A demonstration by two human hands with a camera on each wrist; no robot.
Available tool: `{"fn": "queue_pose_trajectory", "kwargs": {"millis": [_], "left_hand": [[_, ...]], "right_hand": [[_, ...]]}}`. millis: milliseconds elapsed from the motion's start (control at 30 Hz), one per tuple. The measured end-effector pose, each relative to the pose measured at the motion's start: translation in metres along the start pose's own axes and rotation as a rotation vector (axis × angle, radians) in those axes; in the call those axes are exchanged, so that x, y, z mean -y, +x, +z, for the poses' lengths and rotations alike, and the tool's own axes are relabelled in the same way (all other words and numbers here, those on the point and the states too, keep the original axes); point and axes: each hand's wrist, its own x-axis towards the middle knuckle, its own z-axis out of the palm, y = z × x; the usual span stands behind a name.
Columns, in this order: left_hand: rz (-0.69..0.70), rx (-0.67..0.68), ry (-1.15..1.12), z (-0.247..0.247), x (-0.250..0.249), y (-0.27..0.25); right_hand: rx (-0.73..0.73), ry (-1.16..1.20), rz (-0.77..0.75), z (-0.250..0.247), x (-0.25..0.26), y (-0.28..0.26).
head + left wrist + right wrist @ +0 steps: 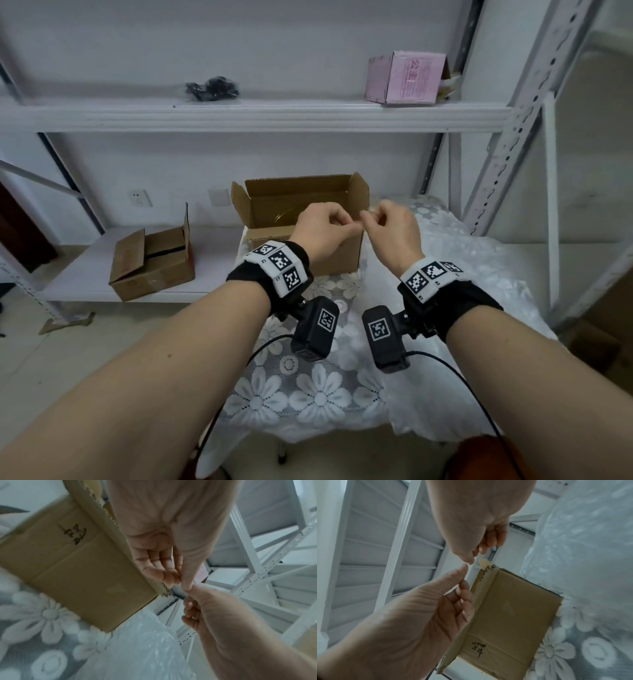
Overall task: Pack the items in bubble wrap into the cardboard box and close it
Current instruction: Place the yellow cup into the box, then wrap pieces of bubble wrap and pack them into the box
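Observation:
An open cardboard box (339, 253) stands on the table's flowered lace cloth (308, 394), all flaps up. A sheet of bubble wrap (462, 274) lies crumpled on the table to its right. My left hand (329, 222) and right hand (387, 222) hover together over the box's front right corner, fingers curled and thumbs almost touching. No object shows between the fingertips in any view. In the wrist views the box (77, 561) (513, 608) has handwriting on its side and a torn tape scrap (483, 562) at the flap corner. No items to pack are visible.
A second brown box (150, 267) sits on the low shelf at the left. On the upper shelf are a pink box (407, 78) and a dark bagged bundle (212, 87). White metal shelf uprights (496, 154) rise close behind and to the right of the table.

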Motion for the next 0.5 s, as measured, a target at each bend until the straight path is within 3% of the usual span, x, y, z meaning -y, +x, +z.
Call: {"fn": "queue_pose_trajectory", "kwargs": {"millis": [167, 367, 500], "left_hand": [[-0.191, 0.210, 0.044, 0.019, 0.015, -0.023], [-0.651, 0.642, 0.050, 0.047, 0.042, -0.054], [-0.740, 0.714, -0.068, 0.065, 0.052, -0.074]], "right_hand": [[0.086, 0.059, 0.172, -0.007, -0.033, -0.024], [0.109, 0.157, 0.408, -0.015, -0.055, -0.050], [0.145, 0.229, 0.493, -0.016, -0.062, -0.069]]}}
